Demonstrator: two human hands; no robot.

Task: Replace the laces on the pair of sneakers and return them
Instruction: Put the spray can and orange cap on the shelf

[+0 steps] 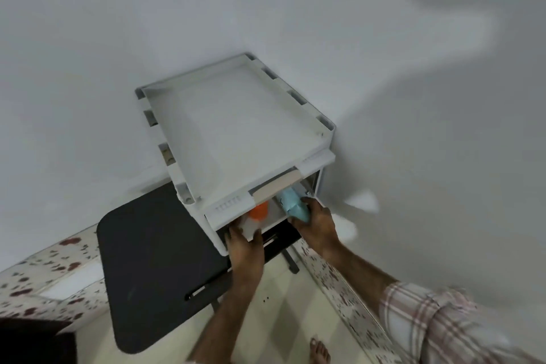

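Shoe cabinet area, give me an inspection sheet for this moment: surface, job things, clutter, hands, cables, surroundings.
Surface: white shoe cabinet, top tray bare, front compartment open.
Job's things: white sneaker with orange at the left of the compartment opening; light blue sneaker at the right, partly inside. Laces too blurred to judge.
Clutter: black folding table standing left of the cabinet.
Hands: left hand grips the white sneaker; right hand grips the blue sneaker.
Cables: nothing seen.
Surroundings: plain white walls meeting in a corner, pale checked floor with a speckled border, one bare foot at the bottom edge.
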